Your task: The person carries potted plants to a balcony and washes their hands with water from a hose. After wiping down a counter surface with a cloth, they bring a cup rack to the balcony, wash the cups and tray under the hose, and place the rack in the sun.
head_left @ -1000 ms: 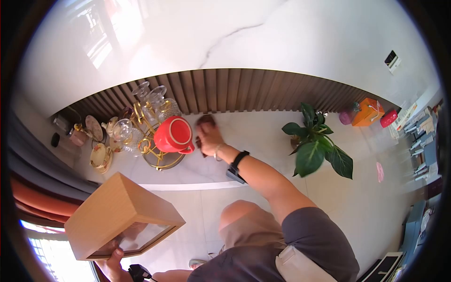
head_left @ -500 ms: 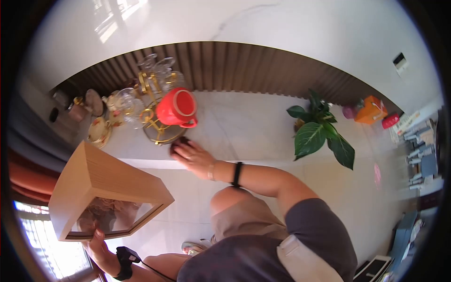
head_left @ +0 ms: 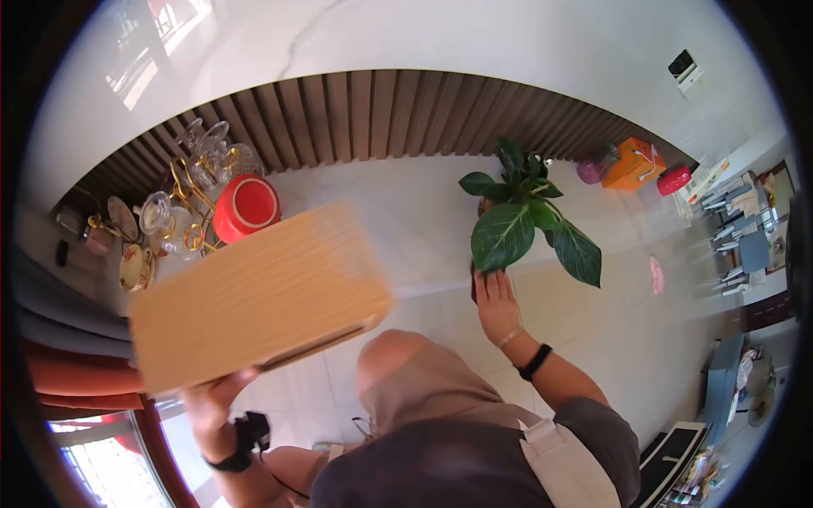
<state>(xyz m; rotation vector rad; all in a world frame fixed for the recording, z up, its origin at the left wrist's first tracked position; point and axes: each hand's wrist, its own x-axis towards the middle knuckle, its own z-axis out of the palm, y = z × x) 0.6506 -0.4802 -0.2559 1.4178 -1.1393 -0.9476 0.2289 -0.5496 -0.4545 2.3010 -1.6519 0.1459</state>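
- The right hand [head_left: 498,306] has gone from beside the red cup [head_left: 247,207], at left, to under the leafy plant [head_left: 529,222], right of the middle — so the work is now at the plant.
- Its fingers lie nearly straight on a dark cloth [head_left: 475,285] (I can't tell if they grip it).
- The left hand [head_left: 218,398], lower left, is closed on the edge of the wooden box [head_left: 262,296], which has tipped and hides its window.

One close head-worn view, facing forward and down over hands [head_left: 498,311] and counter [head_left: 373,190]
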